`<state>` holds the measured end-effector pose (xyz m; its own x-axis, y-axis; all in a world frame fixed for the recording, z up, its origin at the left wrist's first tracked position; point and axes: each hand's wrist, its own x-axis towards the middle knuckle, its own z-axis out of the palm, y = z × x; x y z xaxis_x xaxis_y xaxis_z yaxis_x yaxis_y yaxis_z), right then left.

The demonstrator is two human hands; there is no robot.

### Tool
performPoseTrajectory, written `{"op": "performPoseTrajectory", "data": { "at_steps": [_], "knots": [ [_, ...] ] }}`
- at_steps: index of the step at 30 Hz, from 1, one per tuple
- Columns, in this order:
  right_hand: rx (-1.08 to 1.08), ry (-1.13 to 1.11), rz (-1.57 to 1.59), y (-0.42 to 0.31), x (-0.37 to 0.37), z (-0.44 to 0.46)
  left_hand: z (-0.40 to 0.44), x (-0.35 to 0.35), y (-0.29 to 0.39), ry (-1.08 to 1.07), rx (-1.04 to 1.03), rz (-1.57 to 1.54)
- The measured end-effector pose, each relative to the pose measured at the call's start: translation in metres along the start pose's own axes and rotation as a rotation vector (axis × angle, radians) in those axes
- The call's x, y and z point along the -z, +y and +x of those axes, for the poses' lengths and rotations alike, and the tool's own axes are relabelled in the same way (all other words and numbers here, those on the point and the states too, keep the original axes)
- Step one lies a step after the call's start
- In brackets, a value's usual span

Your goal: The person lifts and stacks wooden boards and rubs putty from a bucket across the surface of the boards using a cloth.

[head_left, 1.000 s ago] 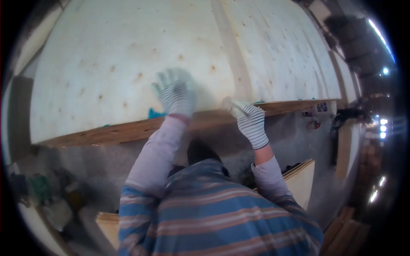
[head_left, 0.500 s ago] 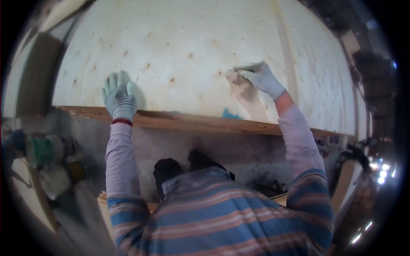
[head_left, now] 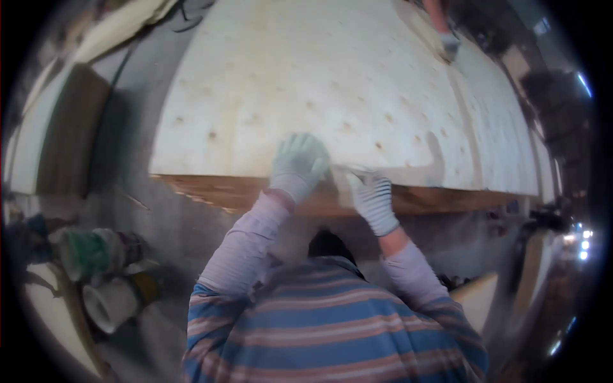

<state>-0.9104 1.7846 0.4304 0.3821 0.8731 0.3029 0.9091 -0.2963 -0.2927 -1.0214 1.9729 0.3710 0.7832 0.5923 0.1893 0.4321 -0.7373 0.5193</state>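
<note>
A large pale plywood sheet [head_left: 281, 83] with many small knots lies before me, the top of a thick stack whose brown edge [head_left: 236, 190] faces me. My left hand [head_left: 300, 165], in a pale glove, rests flat near the front edge, fingers stretched out. Just right of it, my right hand [head_left: 375, 201], in a striped glove, is closed at the edge. A thin beige piece [head_left: 343, 186], blurred by motion, is in its fingers; its exact kind cannot be made out.
Another person's gloved hand [head_left: 449, 48] touches the sheet at the far right. Buckets, one green and white [head_left: 86, 254] and one white [head_left: 112, 305], stand low on the left. A wooden board [head_left: 73, 131] stands at the left, and a pale panel [head_left: 476, 297] lies at lower right.
My left hand has moved right along the sheet. My right hand has come down to the front edge with the beige piece. The view has shifted, and another person's hand has appeared.
</note>
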Motion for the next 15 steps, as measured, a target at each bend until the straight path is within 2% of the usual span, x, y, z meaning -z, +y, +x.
{"op": "performPoseTrajectory", "data": {
  "at_steps": [1,2,4,6,8,9,10,11,12,13,14,15],
  "knots": [
    [-0.122,-0.101,0.280,-0.006,0.001,0.016,0.001,0.038,-0.025,0.001,0.015,0.129],
    [-0.357,-0.025,0.948,-0.018,0.001,0.030,0.004,0.067,-0.052,-0.001,0.030,0.247],
    [-0.646,-0.068,1.308,-0.037,0.014,0.075,0.019,0.107,-0.147,0.148,0.231,0.472],
    [-0.493,0.051,1.597,-0.028,-0.004,0.137,0.033,0.171,-0.177,0.152,0.541,0.480],
    [-0.443,0.105,1.678,-0.021,-0.016,0.225,0.045,0.166,-0.224,0.138,0.726,0.276],
    [-0.395,0.062,1.788,-0.025,-0.017,0.275,0.050,0.164,-0.242,0.136,0.824,0.175],
    [-0.427,0.096,1.761,-0.020,-0.025,0.333,0.055,0.167,-0.240,0.114,0.846,0.192],
    [-0.472,0.144,1.744,-0.013,-0.037,0.387,0.053,0.168,-0.234,0.078,0.860,0.225],
    [-0.525,0.192,1.724,-0.004,-0.051,0.438,0.051,0.164,-0.239,0.143,0.816,0.209],
    [-0.475,0.167,1.769,0.009,-0.065,0.487,0.051,0.159,-0.244,0.208,0.768,0.194],
    [-0.350,0.205,1.826,0.033,-0.030,0.465,0.011,0.148,-0.199,0.288,0.679,0.205],
    [-0.340,0.160,1.871,0.041,-0.076,0.527,0.018,0.152,-0.218,0.280,0.681,0.210]
  ]
}}
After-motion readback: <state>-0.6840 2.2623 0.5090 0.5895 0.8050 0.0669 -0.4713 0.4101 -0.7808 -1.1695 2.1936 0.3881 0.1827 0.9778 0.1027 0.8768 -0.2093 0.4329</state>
